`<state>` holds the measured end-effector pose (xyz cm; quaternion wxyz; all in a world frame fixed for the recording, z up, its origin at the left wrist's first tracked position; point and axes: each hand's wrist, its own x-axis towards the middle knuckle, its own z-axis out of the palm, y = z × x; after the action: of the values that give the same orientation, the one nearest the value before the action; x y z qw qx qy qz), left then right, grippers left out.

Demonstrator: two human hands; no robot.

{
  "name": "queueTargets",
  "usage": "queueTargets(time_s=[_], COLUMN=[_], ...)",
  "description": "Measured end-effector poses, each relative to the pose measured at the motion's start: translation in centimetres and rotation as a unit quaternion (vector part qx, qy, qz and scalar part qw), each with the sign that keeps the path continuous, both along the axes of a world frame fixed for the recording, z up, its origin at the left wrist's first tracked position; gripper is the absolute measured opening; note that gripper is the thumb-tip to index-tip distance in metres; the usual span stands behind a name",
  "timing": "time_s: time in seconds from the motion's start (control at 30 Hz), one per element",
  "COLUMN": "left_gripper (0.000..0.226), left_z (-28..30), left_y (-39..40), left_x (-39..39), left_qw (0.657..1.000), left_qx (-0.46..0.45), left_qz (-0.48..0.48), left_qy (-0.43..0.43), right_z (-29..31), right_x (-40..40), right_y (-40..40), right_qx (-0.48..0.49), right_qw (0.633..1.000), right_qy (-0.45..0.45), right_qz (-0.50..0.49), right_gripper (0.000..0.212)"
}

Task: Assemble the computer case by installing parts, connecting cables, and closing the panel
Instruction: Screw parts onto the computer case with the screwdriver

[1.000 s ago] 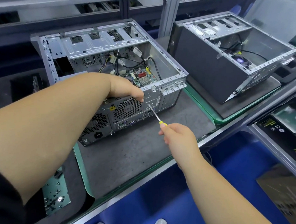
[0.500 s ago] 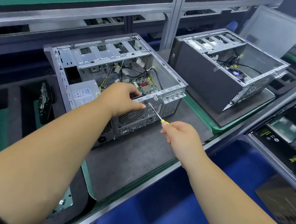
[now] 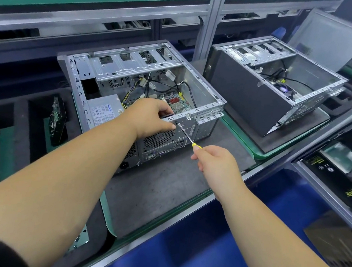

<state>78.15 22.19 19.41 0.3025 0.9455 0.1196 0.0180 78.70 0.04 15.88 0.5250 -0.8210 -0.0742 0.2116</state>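
Head view, items listed from the wearer outward, each placed relative to the open computer case [image 3: 139, 98].

Right hand [image 3: 215, 161]: nearest item, in front of the case's rear panel, over the grey mat [image 3: 158, 188]. Fingers curled round the yellow handle of a screwdriver [image 3: 186, 135].

Screwdriver: slim bright steel shaft, long axis running up and to the left from the right hand to the case's upper rear edge. Tip sits at a small dark screw [image 3: 177, 123]; whether it is seated in the head is too small to tell.

Left hand [image 3: 151, 117]: at the same rear edge, just left of the tip. Thumb on the outer face beside the screw, other fingers curled over the rim into the case. This hand is the nearer one to the screw; judged to be steadying the part while the right hand drives.

Case: on its side, side panel off; bare stamped sheet metal, perforated fan grille [image 3: 160, 138] at the rear. Inside: grey boxed power supply [image 3: 103, 111], green circuit board [image 3: 177, 105], loose black and yellow cables.

Second case [image 3: 271, 85]: right of the first, well apart, dark-sided, also open.
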Motion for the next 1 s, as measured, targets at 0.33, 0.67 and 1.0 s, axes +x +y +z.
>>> queueTargets(time_s=[0.33, 0.67, 1.0], left_gripper=[0.036, 0.036, 0.030], left_z=[0.0, -0.2, -0.4], left_y=[0.1, 0.2, 0.5], left_x=[0.1, 0.1, 0.5], left_qw=[1.000, 1.000, 1.000], left_qx=[-0.002, -0.001, -0.015], left_qz=[-0.001, -0.002, -0.006], left_qy=[-0.002, -0.004, 0.000], right_z=[0.0, 1.5, 0.8], right_x=[0.3, 0.2, -0.2], right_y=[-0.2, 0.5, -0.1], right_qx=[-0.007, 0.044, -0.054], right_qw=[1.000, 0.984, 0.997], right_qy=[0.011, 0.170, -0.049], right_qz=[-0.004, -0.020, -0.012], right_gripper=[0.026, 0.037, 0.030])
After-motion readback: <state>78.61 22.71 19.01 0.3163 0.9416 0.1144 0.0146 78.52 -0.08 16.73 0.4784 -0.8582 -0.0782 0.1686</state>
